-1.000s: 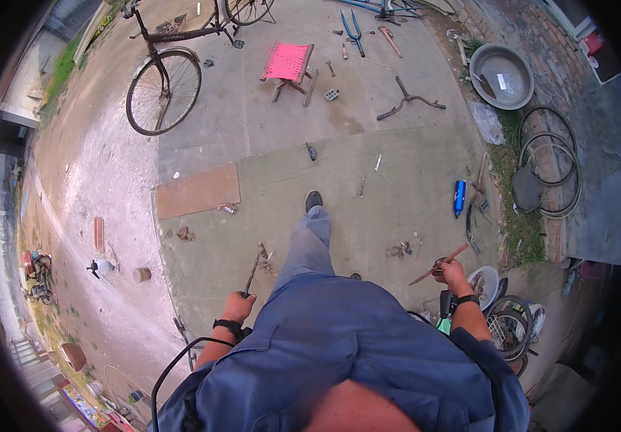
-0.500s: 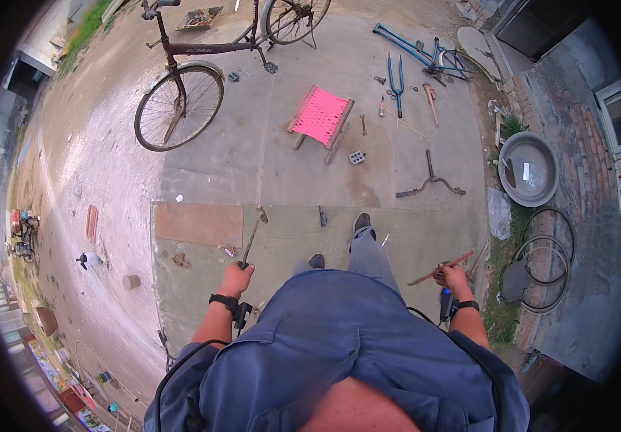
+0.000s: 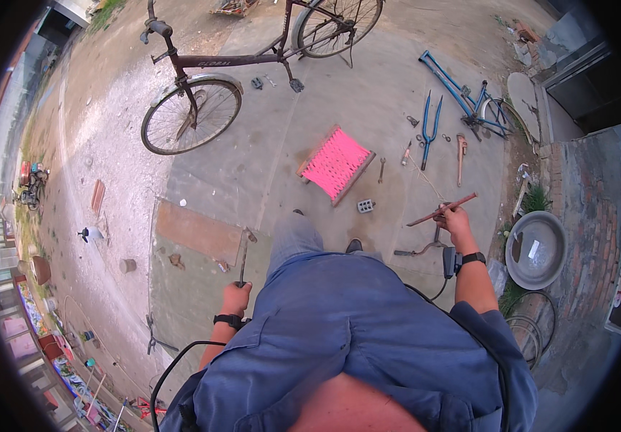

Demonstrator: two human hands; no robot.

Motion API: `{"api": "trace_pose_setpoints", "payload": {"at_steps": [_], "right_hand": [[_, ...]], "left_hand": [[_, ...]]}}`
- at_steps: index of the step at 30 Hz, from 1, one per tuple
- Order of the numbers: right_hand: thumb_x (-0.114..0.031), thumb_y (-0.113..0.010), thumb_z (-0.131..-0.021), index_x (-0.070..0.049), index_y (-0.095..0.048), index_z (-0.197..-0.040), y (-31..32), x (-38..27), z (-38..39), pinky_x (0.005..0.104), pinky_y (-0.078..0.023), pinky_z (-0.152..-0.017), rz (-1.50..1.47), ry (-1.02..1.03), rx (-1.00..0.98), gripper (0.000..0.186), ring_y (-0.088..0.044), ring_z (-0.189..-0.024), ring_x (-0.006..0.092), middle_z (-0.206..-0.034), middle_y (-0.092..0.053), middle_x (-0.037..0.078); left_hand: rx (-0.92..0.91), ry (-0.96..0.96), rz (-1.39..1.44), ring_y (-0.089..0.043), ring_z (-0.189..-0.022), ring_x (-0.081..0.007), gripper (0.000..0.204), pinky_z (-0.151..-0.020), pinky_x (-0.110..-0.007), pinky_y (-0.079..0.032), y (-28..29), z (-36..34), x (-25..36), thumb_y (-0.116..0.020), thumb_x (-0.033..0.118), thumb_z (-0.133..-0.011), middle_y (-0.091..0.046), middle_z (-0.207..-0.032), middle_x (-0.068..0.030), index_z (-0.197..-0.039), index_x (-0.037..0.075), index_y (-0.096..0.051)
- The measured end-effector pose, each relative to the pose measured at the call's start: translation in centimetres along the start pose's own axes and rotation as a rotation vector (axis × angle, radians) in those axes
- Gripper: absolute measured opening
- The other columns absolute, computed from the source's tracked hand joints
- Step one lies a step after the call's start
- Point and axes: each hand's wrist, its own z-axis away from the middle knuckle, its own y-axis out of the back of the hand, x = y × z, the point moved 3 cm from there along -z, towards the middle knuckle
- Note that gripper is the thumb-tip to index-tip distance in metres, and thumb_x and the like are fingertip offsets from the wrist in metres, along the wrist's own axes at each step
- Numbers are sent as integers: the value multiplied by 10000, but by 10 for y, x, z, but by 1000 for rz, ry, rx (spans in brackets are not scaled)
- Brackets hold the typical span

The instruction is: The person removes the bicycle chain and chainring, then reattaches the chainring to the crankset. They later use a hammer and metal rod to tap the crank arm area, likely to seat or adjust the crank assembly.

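My left hand [image 3: 235, 297] is closed around the handle of a thin hammer [image 3: 243, 258], whose small head points away from me. Out to the right, my right hand [image 3: 456, 223] grips a narrow rust-brown bar [image 3: 422, 219] that sticks out on both sides of the fist. Below that hand a dark forked bicycle part [image 3: 417, 253] lies on the ground, partly hidden by the arm. Ahead of me stands a low stool [image 3: 338, 164] with a pink woven seat. A bicycle pedal [image 3: 366, 207] rests just this side of it.
An old bicycle [image 3: 227, 60] stands at the far left. To the far right lie a blue frame [image 3: 461, 92], a blue fork [image 3: 431, 129], a pipe wrench [image 3: 461, 158] and a spanner [image 3: 381, 170]. A grey basin [image 3: 554, 252] sits by the brick wall. A brown board [image 3: 199, 232] lies at left.
I have stepped forward and the view has turned, so the stool and pedal are closer. My right hand has moved forward with the bar. Both hands keep their hold.
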Motion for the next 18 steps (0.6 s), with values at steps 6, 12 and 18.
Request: {"api": "trace_pose_setpoints", "payload": {"at_steps": [6,12,18], "right_hand": [[-245,-664,-1006,-11,-588,-1182,-101,-149,-89,293,-599,-710,-57,197,-61,303,-744,-888,208,-1050,-719,103],[-180,-625,-1008,30,-612,-1170,-215,-282,-139,293,-578,-730,-66,218,-81,266,-722,-921,200,-1059,-708,121],[-291,-684,-1001,-51,-621,-1154,-291,-352,-207,293,-574,-799,-142,272,-261,291,-722,-1000,199,-1091,-727,81]], "left_hand": [[-39,-50,-86,-642,-722,-214,376,-651,-387,-510,13,-95,99,-727,260,-894,-693,-804,-134,-1013,-95,-692],[-72,-87,9,-653,-763,-213,347,-688,-394,-514,48,-215,224,-727,247,-898,-701,-826,-141,-1016,-78,-698],[-10,-189,50,-591,-713,-178,329,-674,-358,-489,78,-250,356,-717,239,-914,-662,-790,-89,-1018,-72,-680]]}}
